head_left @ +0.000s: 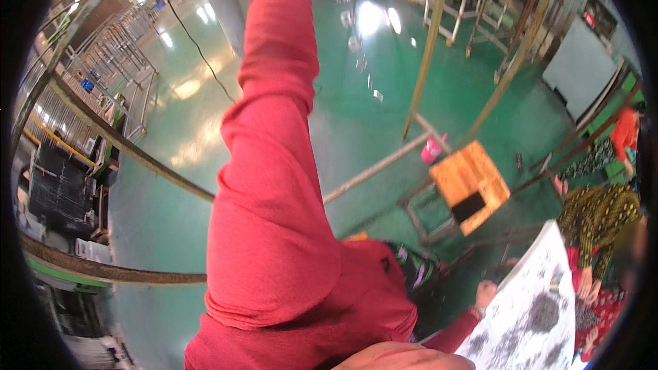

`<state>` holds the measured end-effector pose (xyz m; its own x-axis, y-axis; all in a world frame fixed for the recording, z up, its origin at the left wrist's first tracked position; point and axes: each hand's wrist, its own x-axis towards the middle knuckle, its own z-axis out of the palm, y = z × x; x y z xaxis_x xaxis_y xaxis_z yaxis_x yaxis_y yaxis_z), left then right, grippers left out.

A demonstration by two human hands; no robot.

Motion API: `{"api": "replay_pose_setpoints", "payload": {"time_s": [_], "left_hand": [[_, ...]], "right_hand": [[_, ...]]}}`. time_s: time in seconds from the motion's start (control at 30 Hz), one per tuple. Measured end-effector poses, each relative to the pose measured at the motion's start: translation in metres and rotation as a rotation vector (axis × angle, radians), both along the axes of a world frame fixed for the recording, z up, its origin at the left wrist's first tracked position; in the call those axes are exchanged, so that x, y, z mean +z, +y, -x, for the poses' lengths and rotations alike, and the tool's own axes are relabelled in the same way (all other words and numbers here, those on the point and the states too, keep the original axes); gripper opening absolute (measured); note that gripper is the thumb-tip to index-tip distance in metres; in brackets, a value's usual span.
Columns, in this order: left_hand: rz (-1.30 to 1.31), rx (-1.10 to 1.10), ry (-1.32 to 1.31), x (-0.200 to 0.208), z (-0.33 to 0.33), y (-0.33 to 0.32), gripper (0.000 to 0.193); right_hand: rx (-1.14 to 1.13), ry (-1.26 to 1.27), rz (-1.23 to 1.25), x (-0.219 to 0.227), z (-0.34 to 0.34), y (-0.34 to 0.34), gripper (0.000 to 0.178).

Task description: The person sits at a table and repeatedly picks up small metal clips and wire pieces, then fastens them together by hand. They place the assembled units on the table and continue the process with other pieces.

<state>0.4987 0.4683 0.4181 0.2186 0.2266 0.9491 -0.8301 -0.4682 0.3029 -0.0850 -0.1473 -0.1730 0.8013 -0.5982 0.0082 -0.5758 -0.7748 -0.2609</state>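
Red left sleeve (271, 164): extending beyond view, left hand unseen.
White sheet (517, 305): lying rightward of right hand (485, 294), long edge slanting up-right.
Right hand: sitting nearer; I cannot tell either hand's opening or hold.

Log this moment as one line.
left hand: out of view | right hand: at edge of white, dark-marked sheet, grip unclear | nearby: square wooden top, pink bottle | green floor

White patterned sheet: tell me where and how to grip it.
Probably pinch the white sheet along its long upper-left edge, from the picture's left: it is broad, with that edge mostly exposed, while another person's hands are by its right side.
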Motion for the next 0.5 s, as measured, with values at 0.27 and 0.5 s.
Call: {"api": "replay_pose_setpoints", "payload": {"time_s": [0.27, 0.5], "left_hand": [[0.18, 0.078, -0.279, -0.018, 0.047, -0.026, 0.029], [-0.093, 0.008, -0.27, -0.064, 0.175, -0.123, 0.014]], "right_hand": [[-0.14, -0.002, -0.102, 0.005, 0.004, 0.006, 0.013], [-0.111, -0.068, -0.013, -0.007, -0.001, 0.008, 0.012]]}}
